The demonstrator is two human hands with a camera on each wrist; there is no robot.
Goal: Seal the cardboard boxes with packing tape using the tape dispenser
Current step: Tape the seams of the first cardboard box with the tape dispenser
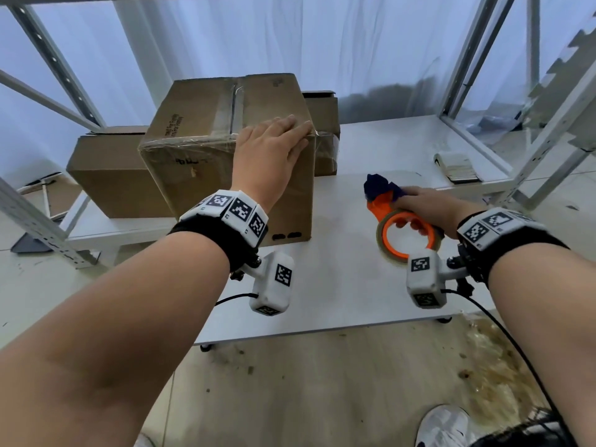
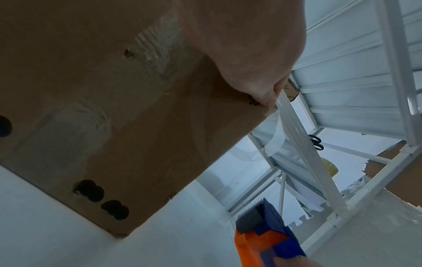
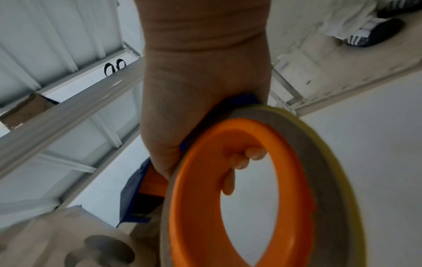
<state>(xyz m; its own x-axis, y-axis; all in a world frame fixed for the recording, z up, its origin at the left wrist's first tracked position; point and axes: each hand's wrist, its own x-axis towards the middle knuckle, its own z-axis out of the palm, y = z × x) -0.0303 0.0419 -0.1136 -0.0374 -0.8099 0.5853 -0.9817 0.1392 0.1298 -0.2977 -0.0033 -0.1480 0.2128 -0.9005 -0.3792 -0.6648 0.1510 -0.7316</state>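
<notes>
**Left hand flat on the taped box, right hand gripping the dispenser**

The cardboard box [image 1: 225,150] stands upright on the white table [image 1: 338,285], toward its left rear part. Clear packing tape [image 1: 190,142] runs along its top front edge and down the centre seam of the closed top flaps, with a loose end wrapping the right corner. Two pairs of dark oval holes show low on the front face, near the table.

The left hand [image 1: 271,153] lies on the box's upper right corner, palm on the front face and fingers straight, reaching over the taped edge onto the top. It curls round nothing; in the left wrist view the thumb presses the box edge where the tape end hangs free.

The tape dispenser [image 1: 396,217], orange with a blue head, sits to the right of the box, well apart from it, low over the table. The right hand [image 1: 432,204] holds it: fingers pass through the orange ring of the roll holder and curl round it, as the right wrist view shows, with the yellowish tape roll [image 3: 324,162] around that ring.

Behind the box lie two more brown boxes, one lower at the left [image 1: 109,175] and one at the right rear [image 1: 322,124]. A small stack of papers [image 1: 456,167] rests on the far right of the table, inside a white metal shelving frame [image 1: 464,59]. A white shoe [image 1: 448,427] shows on the floor below.
</notes>
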